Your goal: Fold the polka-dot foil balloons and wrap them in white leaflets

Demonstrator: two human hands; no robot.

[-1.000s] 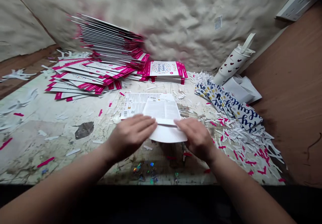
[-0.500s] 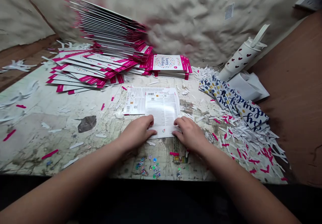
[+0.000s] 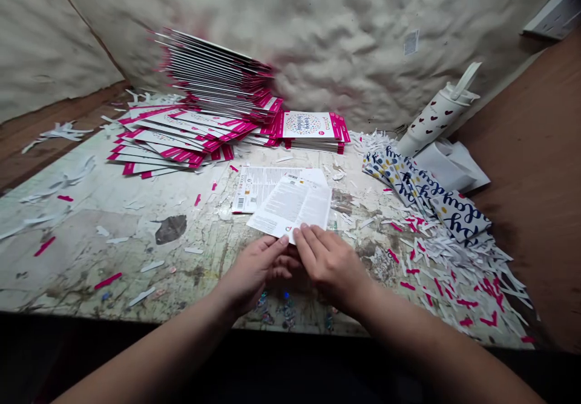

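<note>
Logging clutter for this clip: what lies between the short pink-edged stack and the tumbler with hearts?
A loose heap of white paper shreds lies between the short stack and the tumbler, seen in the head view.

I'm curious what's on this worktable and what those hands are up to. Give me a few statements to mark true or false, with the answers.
1. The left hand and the right hand both touch a printed white card. True.
2. The cup with hearts stands at the left end of the worktable. False: the cup is at the right.
3. The tall pink-and-white pile is left of the small pink-and-white stack. True.
4. No paper scraps lie on the worktable. False: white scraps and pink scraps are scattered over the worktable.
5. The pieces with dark blue lettering lie to the right of the hands. True.
</note>
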